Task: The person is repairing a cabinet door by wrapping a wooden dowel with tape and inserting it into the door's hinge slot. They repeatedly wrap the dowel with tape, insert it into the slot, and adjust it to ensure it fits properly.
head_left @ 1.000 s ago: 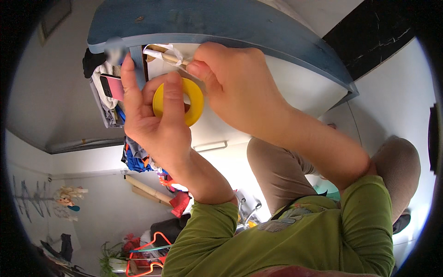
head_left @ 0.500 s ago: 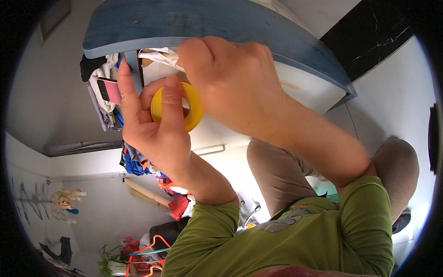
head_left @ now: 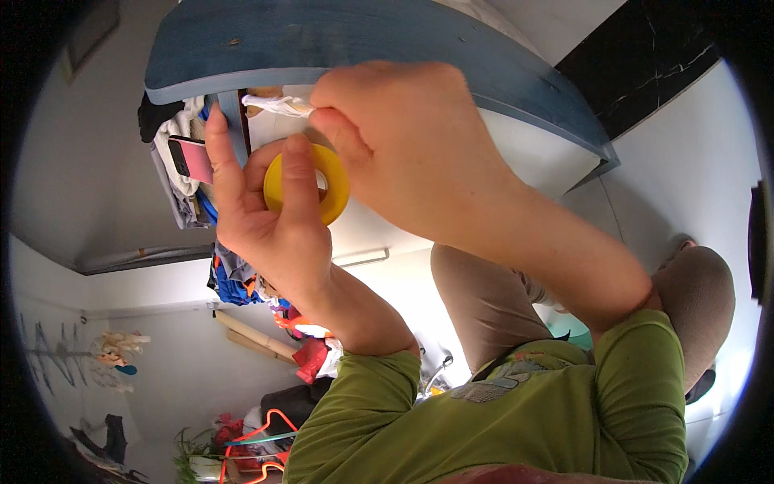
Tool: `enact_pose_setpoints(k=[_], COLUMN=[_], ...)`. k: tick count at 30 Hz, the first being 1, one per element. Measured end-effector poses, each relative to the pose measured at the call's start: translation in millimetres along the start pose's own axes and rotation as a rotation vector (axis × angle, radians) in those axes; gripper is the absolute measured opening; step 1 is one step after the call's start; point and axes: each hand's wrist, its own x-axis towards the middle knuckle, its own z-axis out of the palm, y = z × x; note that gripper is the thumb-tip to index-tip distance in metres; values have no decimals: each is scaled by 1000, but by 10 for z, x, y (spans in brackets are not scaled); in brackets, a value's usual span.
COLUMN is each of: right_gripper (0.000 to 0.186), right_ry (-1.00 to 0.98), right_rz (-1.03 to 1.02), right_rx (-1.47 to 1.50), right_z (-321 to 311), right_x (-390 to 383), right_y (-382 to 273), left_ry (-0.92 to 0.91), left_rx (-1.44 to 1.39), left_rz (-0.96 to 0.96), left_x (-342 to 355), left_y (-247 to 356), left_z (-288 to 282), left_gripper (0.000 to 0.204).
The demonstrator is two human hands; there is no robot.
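Observation:
My left hand (head_left: 270,218) holds a yellow ring-shaped spool (head_left: 334,202), its thumb pressed across the face and its index finger pointing up. White shows through part of the spool's hole. Close by on the right, my right hand (head_left: 403,133) is closed in a fist, knuckles up. A crumpled, twisted white strip (head_left: 278,105) sticks out from the thumb side of that fist, toward the left. Its material is unclear, and the fist hides its other end. Both hands are raised just in front of a blue wooden edge.
The blue wooden top (head_left: 322,40) of a piece of furniture runs across the upper part. A pink phone (head_left: 191,157) stands among folded clothes (head_left: 173,189) to the left. Orange hangers (head_left: 278,423) and a green plant (head_left: 193,452) appear at the lower left. My bent legs (head_left: 484,310) are on the right.
My right fist has turned slightly, and the white strip now looks narrower and more twisted. The left hand and the yellow spool have barely moved.

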Motion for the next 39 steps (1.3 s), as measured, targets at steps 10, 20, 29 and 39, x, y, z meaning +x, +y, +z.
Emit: enact_pose_setpoints(k=[10,20,29,39], right_gripper=[13,10,25,29], right_ry=[57,-47,-94,-123], right_rz=[35,58,-26,25], right_rx=[34,103,-100,-100], right_z=[-65,-184,-174,-177], right_x=[-34,-50,-93,-99], right_y=[74,137,166,102], left_ry=[59,-24,82,89], left_rx=[-170,-284,-204,-258], left_rz=[-75,-153,-190,-199], left_x=[-66,-60,-107,-78], left_y=[49,199,96,67], left_z=[77,69,93,70], left_gripper=[54,33,24,20])
